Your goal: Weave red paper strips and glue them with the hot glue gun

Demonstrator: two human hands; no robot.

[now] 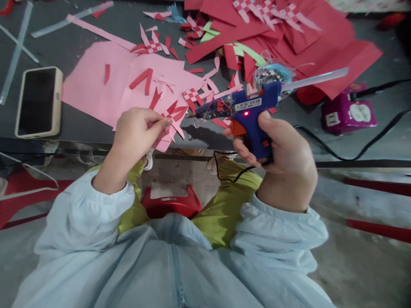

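Note:
My right hand (282, 145) is wrapped round a blue hot glue gun (253, 111) with an orange trigger and a lit red light. A clear glue stick (316, 80) juts from its back end, and its nozzle points left. Between the thumb and fingers of my left hand (138, 128) is a small woven paper fish (173, 117) of red and pink strips. The nozzle tip is close to the fish's right side; whether they touch I cannot tell. Pink paper sheets (96, 85) lie under and beyond my left hand, with red strips scattered on them.
A phone (39, 102) lies at the left, near loose glue sticks (17, 51). Red paper sheets (321, 55) are heaped at the back right, with woven pieces on top. A purple box (348, 111) with black cables sits at the right. A red stool (171, 203) is below the table edge.

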